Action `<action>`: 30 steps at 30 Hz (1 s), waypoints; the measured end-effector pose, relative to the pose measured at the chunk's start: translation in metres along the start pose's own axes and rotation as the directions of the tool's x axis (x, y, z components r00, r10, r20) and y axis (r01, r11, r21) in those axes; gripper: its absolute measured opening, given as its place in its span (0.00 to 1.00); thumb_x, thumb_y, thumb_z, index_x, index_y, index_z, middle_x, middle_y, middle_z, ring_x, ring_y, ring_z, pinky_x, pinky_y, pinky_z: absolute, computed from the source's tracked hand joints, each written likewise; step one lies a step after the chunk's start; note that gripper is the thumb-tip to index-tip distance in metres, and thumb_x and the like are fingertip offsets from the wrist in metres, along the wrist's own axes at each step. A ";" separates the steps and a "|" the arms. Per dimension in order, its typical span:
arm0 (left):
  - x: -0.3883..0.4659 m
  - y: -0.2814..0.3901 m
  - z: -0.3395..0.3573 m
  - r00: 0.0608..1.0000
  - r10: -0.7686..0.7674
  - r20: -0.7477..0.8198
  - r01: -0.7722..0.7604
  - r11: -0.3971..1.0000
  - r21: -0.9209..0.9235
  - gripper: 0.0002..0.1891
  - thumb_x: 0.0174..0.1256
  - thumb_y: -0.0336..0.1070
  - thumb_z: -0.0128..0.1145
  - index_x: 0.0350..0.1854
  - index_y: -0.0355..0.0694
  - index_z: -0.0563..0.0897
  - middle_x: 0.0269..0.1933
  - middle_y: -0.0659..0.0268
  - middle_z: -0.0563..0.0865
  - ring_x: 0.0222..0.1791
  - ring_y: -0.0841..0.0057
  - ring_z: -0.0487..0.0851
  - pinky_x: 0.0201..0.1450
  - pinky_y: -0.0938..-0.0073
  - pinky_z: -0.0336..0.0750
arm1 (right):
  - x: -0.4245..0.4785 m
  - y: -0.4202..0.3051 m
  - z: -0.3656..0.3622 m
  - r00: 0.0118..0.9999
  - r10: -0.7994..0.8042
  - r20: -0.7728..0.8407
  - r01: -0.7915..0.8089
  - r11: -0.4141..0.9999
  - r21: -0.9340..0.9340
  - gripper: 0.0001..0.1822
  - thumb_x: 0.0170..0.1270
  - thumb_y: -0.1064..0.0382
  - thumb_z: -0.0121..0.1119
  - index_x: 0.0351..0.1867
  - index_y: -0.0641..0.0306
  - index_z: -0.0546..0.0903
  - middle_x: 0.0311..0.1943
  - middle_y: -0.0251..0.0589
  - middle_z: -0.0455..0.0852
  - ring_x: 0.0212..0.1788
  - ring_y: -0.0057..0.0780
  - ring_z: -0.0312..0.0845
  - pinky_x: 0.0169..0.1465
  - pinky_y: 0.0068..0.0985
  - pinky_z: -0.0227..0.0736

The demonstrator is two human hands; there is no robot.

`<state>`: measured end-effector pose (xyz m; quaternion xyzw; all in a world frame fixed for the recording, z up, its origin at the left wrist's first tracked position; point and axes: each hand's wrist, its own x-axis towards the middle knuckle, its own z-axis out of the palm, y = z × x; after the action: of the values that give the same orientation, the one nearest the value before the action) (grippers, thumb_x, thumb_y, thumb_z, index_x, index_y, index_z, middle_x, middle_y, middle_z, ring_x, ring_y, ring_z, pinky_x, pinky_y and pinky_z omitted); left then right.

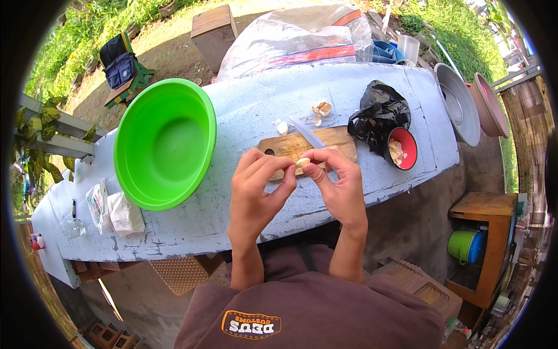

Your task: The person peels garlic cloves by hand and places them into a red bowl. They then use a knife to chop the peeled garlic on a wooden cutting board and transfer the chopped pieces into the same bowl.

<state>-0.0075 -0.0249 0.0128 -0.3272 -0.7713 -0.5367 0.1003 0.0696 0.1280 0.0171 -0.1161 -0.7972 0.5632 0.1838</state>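
Observation:
A pale garlic clove (302, 162) is pinched between the fingertips of my left hand (261, 192) and my right hand (338, 183), above the near edge of a wooden cutting board (340, 138). A knife blade (307, 132) lies across the board's far edge; its handle is not plain to see. Just beyond the board rest another clove (282, 128) and a partly peeled garlic head or its loose skins (321, 109). To the right, a bowl, black outside and red inside (409, 150), is tipped towards me with pale pieces in it, beside a crumpled black plastic bag (381, 109).
A large green basin (174, 144) stands at the left on the pale blue table (244, 100). Left of it are white plastic packets (125, 213) and a clear glass (75, 228). Grey (457, 104) and pinkish basins (490, 104) lean at the table's right end.

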 end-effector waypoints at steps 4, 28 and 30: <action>0.001 0.000 0.000 1.000 0.023 0.000 -0.023 1.000 0.015 0.08 0.53 0.19 0.71 0.35 0.36 0.88 0.31 0.66 0.88 0.32 0.74 0.81 0.37 0.74 0.76 | 0.000 0.000 0.000 1.000 -0.003 0.010 0.004 1.000 -0.026 0.10 0.70 0.63 0.72 0.47 0.65 0.90 0.41 0.38 0.90 0.43 0.27 0.81 0.47 0.25 0.73; -0.001 0.001 0.003 0.995 -0.097 -0.008 0.094 0.982 -0.167 0.08 0.52 0.21 0.70 0.33 0.38 0.89 0.30 0.69 0.87 0.31 0.78 0.79 0.34 0.76 0.75 | -0.001 0.015 0.006 0.992 0.077 0.102 -0.108 0.929 0.355 0.09 0.71 0.64 0.71 0.50 0.57 0.90 0.43 0.26 0.91 0.37 0.15 0.72 0.44 0.20 0.66; -0.001 0.000 0.004 0.994 -0.104 -0.016 0.099 0.976 -0.193 0.07 0.53 0.21 0.70 0.33 0.38 0.89 0.30 0.69 0.87 0.31 0.78 0.79 0.33 0.76 0.73 | -0.001 0.017 0.006 0.992 0.072 0.104 -0.105 0.926 0.362 0.09 0.70 0.65 0.72 0.50 0.57 0.90 0.43 0.26 0.91 0.38 0.15 0.72 0.44 0.20 0.66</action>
<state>-0.0061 -0.0217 0.0112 -0.2885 -0.7302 -0.6172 0.0504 0.0678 0.1281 -0.0004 -0.0906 -0.6794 0.7144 0.1409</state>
